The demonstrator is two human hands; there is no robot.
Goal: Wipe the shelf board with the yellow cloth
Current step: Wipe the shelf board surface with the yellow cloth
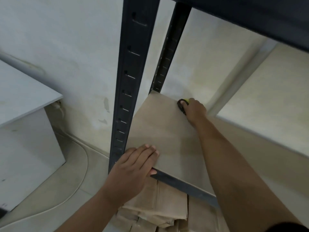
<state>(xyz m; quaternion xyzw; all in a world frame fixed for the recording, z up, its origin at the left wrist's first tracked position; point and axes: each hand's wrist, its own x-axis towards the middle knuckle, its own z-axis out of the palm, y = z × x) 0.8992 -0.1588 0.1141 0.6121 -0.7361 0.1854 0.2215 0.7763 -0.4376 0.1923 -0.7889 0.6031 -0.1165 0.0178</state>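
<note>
Right hand point(194, 110) reached far across tan flat shelf board point(167, 136), fingers curled, gripping yellow cloth point(186, 100). Left hand point(135, 162) lay flat at near-left corner, fingers together, thumb over edge.

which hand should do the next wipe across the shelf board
Right. The right hand already grips the yellow cloth at the far edge of the shelf board. The left hand lies flat on the near corner, bracing, with no cloth.

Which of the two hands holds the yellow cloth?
The right hand, at the far edge of the shelf board, grips the yellow cloth; the left hand lies flat.
</note>
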